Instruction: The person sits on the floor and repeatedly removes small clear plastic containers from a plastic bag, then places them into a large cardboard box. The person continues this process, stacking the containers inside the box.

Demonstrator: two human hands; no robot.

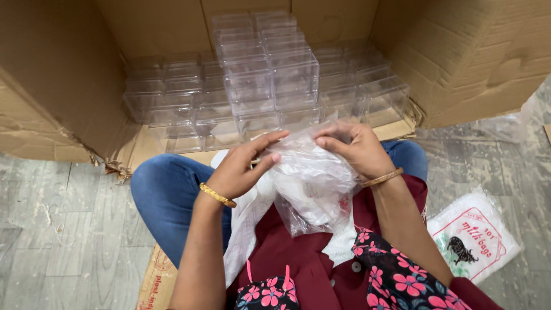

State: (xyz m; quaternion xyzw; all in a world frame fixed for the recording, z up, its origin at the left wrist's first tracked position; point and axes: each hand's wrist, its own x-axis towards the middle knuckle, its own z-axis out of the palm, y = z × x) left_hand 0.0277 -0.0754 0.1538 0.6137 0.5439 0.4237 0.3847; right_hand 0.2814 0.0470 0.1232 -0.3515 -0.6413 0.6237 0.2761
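My left hand and my right hand both grip a crumpled clear plastic bag over my lap. The left fingers pinch its upper left edge, and the right fingers pinch its top right edge. Each wrist wears a gold bangle. The bag hangs down onto my maroon garment, with white plastic sheeting beneath it. Just beyond my hands, several clear plastic boxes stand stacked in rows inside an opened cardboard carton.
I sit on a grey wood-look floor with legs in blue jeans. A sealed packet of plastic bags with red print lies on the floor at my right. Flattened cardboard lies under my left leg.
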